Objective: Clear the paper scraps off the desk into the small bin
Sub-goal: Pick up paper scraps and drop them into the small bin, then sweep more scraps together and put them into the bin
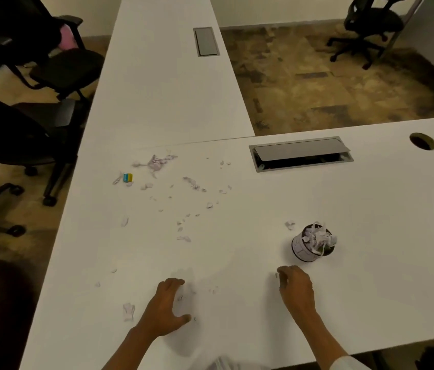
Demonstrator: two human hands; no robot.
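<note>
Most torn white paper scraps [184,198] lie beyond the cupped, spread left hand [166,305]; the small round paper-stuffed bin [313,243] sits just beyond the right hand [294,285], fingers curled, apparently pinching a scrap.

Under the cupped left hand [169,305], the scraps [184,299] between its fingers and thumb are blurred. A tiny fleck at the right hand's [294,285] fingertips cannot be identified. Both forearms run off the bottom edge.
</note>
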